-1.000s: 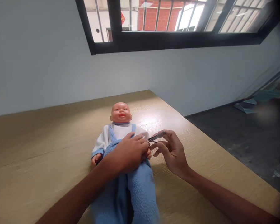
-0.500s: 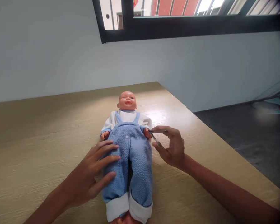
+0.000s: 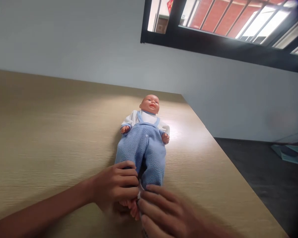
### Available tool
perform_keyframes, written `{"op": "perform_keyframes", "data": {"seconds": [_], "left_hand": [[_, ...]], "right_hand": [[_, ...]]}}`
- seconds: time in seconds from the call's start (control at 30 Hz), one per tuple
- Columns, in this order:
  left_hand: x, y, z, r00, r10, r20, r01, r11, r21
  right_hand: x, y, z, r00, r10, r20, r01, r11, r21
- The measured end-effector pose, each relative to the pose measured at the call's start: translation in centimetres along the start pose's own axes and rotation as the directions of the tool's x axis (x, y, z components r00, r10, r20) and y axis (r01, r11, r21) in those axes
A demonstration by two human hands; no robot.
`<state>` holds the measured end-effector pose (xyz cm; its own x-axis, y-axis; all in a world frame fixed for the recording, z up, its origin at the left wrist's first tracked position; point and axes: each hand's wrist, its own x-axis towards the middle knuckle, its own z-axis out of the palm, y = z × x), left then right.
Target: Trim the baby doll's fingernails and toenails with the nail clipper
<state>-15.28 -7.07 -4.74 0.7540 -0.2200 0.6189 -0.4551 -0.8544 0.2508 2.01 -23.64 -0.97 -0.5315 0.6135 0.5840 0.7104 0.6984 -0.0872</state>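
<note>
A baby doll (image 3: 149,132) in blue fleece overalls and a white shirt lies face up on the wooden table, head toward the wall. My left hand (image 3: 119,185) is wrapped over the lower end of one trouser leg, fingers curled together on the cloth. My right hand (image 3: 164,210) rests over the cuff of the other leg, its fingers lying close together over it; what is under them is hidden. The doll's bare feet (image 3: 132,208) show between and below the hands. A small dark sliver shows beneath the right fingers, too hidden to identify.
The wooden table (image 3: 52,132) ends at a slanting right edge, with dark floor (image 3: 258,175) beyond. A pale wall (image 3: 89,43) stands behind, with a dark-framed barred window (image 3: 213,53) at upper right. Light blue objects (image 3: 288,153) lie on the floor.
Both hands have moved down from the doll's thigh and wrist to its trouser cuffs. The thin metal tool between the right fingers no longer shows clearly. The view has tilted.
</note>
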Motion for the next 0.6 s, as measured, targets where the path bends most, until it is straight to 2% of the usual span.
{"op": "perform_keyframes", "data": {"seconds": [0.07,0.23,0.37,0.47,0.6], "left_hand": [[-0.2,-0.3,0.2,1.000,0.010,-0.008,-0.009,0.999,0.045],[-1.2,-1.1,-0.2,0.998,-0.010,-0.055,0.016,0.992,0.123],[-1.9,-1.6,-0.4,0.998,-0.057,0.040,0.049,0.983,0.176],[-2.0,-2.0,-0.6,0.998,0.017,0.064,-0.030,0.978,0.208],[-1.3,-2.3,-1.9,0.998,0.068,-0.008,-0.065,0.978,0.199]], "right_hand": [[0.1,-0.7,0.4,0.999,0.030,0.025,-0.031,1.000,0.005],[1.4,-0.8,0.1,0.995,0.025,-0.095,-0.027,0.999,-0.018],[1.8,-0.6,0.2,0.996,0.031,-0.085,-0.039,0.996,-0.085],[1.6,0.0,1.2,0.986,0.032,-0.162,-0.040,0.998,-0.044],[1.5,0.4,2.9,0.982,0.039,-0.184,-0.035,0.999,0.020]]}}
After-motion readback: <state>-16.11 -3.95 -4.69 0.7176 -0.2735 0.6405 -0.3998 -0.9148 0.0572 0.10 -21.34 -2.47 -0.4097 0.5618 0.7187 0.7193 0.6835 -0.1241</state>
